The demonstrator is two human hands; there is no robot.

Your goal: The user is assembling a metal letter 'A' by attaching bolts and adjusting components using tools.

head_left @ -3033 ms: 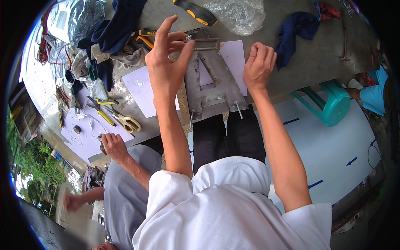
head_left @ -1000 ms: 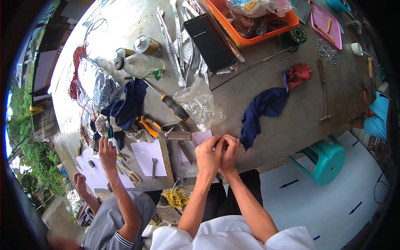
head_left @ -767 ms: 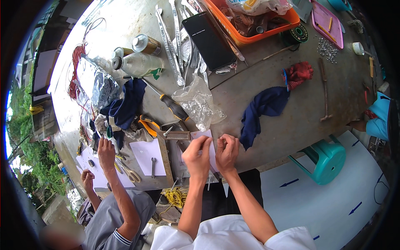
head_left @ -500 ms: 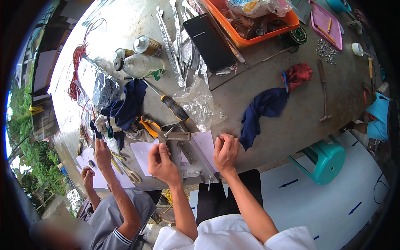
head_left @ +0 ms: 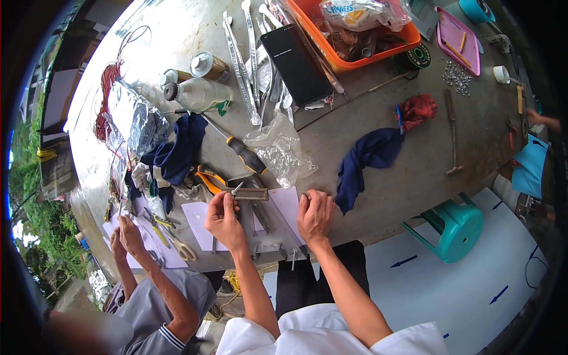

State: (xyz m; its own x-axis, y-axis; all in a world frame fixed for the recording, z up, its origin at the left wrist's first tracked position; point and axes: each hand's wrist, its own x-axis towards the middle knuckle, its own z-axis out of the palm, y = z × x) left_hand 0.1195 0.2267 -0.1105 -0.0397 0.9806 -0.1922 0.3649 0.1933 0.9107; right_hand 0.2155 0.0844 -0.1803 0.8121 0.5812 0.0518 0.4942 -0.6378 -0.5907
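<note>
My left hand (head_left: 227,223) is closed in a pinch at the left end of a small metal frame (head_left: 254,194), close by a shiny bolt (head_left: 238,188). What its fingertips hold, if anything, is hidden. On the other side of the frame, my right hand (head_left: 315,218) is curled, thumb against the fingers, and its contents cannot be made out. The frame lies over sheets of white paper (head_left: 198,218) at the table's near edge. Behind it are pliers with orange handles (head_left: 208,177), a black-handled screwdriver (head_left: 247,155) and a clear plastic bag (head_left: 283,148).
A co-worker's hands (head_left: 129,236) are at the left, near scissors (head_left: 182,248). A dark blue cloth (head_left: 368,160) lies right of my right hand. Farther back are a phone (head_left: 296,64), wrenches (head_left: 239,68) and an orange bin (head_left: 355,56). A green stool (head_left: 458,234) stands beyond the edge.
My left hand has shifted slightly left and up, nearer the bolt. The right hand has moved slightly left, still curled. The co-worker's hands have come together.
</note>
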